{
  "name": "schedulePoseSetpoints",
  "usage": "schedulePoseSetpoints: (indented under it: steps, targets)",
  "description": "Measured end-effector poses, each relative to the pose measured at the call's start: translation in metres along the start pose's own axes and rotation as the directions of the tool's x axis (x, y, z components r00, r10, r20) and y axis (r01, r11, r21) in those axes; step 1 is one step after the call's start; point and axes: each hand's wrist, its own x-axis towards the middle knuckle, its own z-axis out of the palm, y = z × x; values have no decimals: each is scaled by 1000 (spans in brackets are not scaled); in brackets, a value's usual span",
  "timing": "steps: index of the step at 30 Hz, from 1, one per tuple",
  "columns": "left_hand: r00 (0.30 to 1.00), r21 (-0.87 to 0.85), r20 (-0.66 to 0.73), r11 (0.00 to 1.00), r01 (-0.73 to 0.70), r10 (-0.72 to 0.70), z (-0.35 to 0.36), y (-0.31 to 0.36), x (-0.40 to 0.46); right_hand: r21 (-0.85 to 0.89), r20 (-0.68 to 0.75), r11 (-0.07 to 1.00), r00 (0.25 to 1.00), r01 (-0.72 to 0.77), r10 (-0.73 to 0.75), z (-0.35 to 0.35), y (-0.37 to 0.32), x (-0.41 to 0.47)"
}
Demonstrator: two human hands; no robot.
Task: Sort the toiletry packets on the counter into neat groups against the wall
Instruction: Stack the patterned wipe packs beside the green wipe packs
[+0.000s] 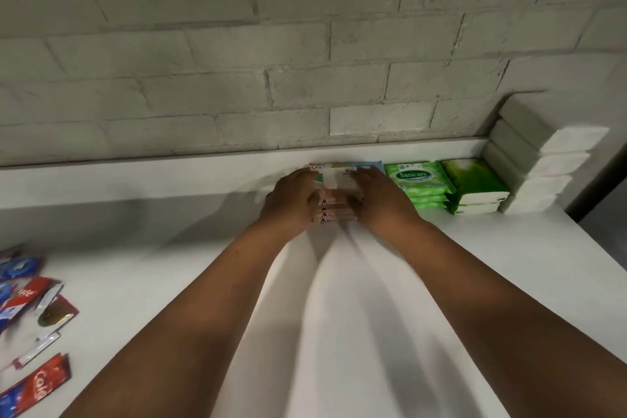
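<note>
Up against the wall, your left hand (292,195) and right hand (376,195) clasp the pastel wipes stack (334,192) by its sides, right beside the Sanicare stack (419,181) and tissue packs (475,187). Loose sachets (32,309) still need sorting, I'd say. White counter (339,316), grey brick wall (237,61).

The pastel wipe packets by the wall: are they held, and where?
Yes: the left hand and right hand hold the pastel packet stack by its two sides.
</note>
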Motion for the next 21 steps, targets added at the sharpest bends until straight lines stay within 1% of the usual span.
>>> schedulePoseSetpoints:
  steps: [3,5,9,13,16,21]
  targets:
    - [999,45,-37,999,16,-15,-18,-8,-21,-21,11,998,998,59,-59,-2,-21,-9]
    - [995,41,-93,998,43,-39,-28,-19,-38,-21,20,992,992,122,-122,1,-40,-16]
    - [979,27,-169,993,118,-112,-48,-45,-77,-23,68,980,978,197,-195,14,-84,-33]
    - [954,-32,-199,975,222,-224,-71,-70,-113,-12,127,975,968,220,-217,27,-131,-45]
    - [945,-17,-231,972,235,-233,-92,-98,-137,7,163,966,953,259,-256,41,-173,-51]
    - [929,-20,-227,955,295,-291,-129,-148,-170,46,204,957,936,285,-288,65,-240,-52]
